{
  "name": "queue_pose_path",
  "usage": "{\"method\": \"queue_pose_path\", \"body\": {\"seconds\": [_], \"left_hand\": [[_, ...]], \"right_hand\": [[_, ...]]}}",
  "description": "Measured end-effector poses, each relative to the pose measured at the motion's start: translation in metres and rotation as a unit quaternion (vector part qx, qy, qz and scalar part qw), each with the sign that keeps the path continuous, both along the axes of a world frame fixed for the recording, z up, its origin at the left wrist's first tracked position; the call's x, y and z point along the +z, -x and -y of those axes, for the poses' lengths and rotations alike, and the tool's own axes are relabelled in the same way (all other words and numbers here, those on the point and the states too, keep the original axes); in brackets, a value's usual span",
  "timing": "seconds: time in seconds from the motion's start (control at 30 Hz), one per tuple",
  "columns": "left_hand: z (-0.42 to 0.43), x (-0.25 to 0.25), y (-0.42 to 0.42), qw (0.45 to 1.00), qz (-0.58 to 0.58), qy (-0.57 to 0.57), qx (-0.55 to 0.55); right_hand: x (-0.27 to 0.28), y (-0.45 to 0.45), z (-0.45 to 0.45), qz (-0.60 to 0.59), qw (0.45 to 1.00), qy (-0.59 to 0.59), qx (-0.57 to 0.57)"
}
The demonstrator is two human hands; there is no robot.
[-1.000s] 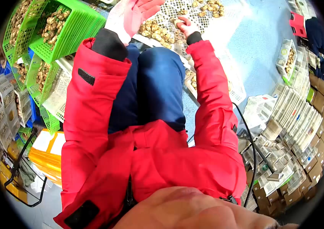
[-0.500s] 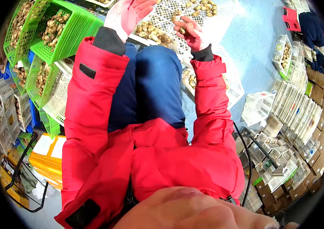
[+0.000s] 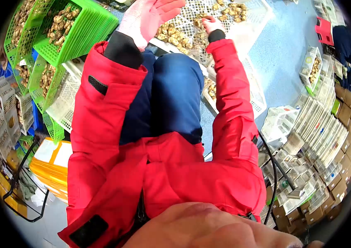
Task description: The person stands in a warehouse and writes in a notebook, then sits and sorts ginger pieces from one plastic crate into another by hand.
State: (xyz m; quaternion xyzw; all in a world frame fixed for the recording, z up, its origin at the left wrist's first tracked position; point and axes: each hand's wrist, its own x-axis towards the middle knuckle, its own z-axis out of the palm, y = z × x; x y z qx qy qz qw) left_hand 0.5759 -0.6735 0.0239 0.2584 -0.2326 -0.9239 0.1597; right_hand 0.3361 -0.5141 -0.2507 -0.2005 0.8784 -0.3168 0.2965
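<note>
My left hand (image 3: 151, 15), in a pink and white glove, is spread above the left part of a white perforated tray (image 3: 250, 39) and holds nothing. On the tray's right side my right hand (image 3: 213, 25) has its fingertips drawn together beside some brown lumps; what they grip is hidden. A pile of brown knobbly lumps (image 3: 173, 36) lies at the tray's near edge, below my left hand. Another group of lumps (image 3: 235, 11) sits farther back, to the right of my right hand.
Green crates (image 3: 97, 29) with brown lumps stand at the left, above an orange-and-white box (image 3: 51, 165). A lower white tray (image 3: 256, 89) lies beside my right sleeve. White baskets (image 3: 320, 128) and cardboard boxes (image 3: 347, 144) are stacked at the right.
My right hand has moved up and away from my body, from holding a lump with its palm turned up to reaching down at the lumps. My left hand stays spread; the whole view has shifted slightly.
</note>
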Motion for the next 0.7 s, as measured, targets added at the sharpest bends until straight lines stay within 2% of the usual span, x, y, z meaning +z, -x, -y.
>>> {"method": "queue_pose_path", "body": {"seconds": [0.07, 0.1, 0.17, 0.2, 0.27, 0.3, 0.33, 0.37, 0.4, 0.47, 0.57, 0.67, 0.7], "left_hand": [[0.002, -0.004, 0.001, 1.0, -0.015, 0.003, -0.021], [-0.003, 0.003, -0.003, 0.995, -0.076, 0.061, -0.019], [-0.001, 0.002, -0.004, 0.995, -0.064, 0.071, -0.022], [0.0, 0.002, -0.004, 0.995, -0.058, 0.075, -0.023], [0.002, -0.005, 0.003, 1.0, -0.002, 0.004, -0.02], [0.001, -0.004, 0.003, 1.0, 0.002, 0.003, -0.022], [0.0, -0.002, 0.002, 1.0, -0.01, 0.0, -0.023], [0.0, -0.004, 0.0, 0.999, -0.041, 0.008, -0.022], [0.0, -0.007, -0.002, 0.997, -0.072, 0.015, -0.022], [0.003, -0.009, 0.001, 0.999, -0.026, -0.037, -0.013], [0.002, -0.014, 0.0, 0.998, -0.045, -0.035, -0.012], [0.002, -0.011, -0.001, 0.999, -0.019, -0.026, 0.001], [0.002, -0.01, -0.001, 1.0, -0.011, -0.029, 0.005]], "right_hand": [[0.036, -0.046, 0.026, -0.228, 0.941, -0.207, 0.139], [0.02, -0.05, 0.033, -0.232, 0.924, -0.262, 0.153], [-0.012, -0.044, 0.038, -0.222, 0.928, -0.267, 0.135], [-0.007, -0.044, 0.036, -0.222, 0.93, -0.263, 0.127], [0.029, -0.039, 0.028, -0.121, 0.976, -0.156, 0.095], [0.035, -0.04, 0.017, 0.085, 0.995, 0.045, 0.014], [0.034, -0.035, 0.005, 0.283, 0.925, 0.243, -0.068], [0.026, -0.019, -0.012, 0.482, 0.779, 0.4, 0.003], [0.066, -0.033, -0.017, 0.478, 0.785, 0.395, -0.007], [0.122, -0.06, -0.02, 0.464, 0.763, 0.45, -0.011], [0.145, -0.076, -0.019, 0.48, 0.715, 0.508, -0.017], [0.152, -0.079, -0.014, 0.445, 0.725, 0.525, 0.027], [0.156, -0.082, -0.013, 0.426, 0.756, 0.497, 0.013]]}}
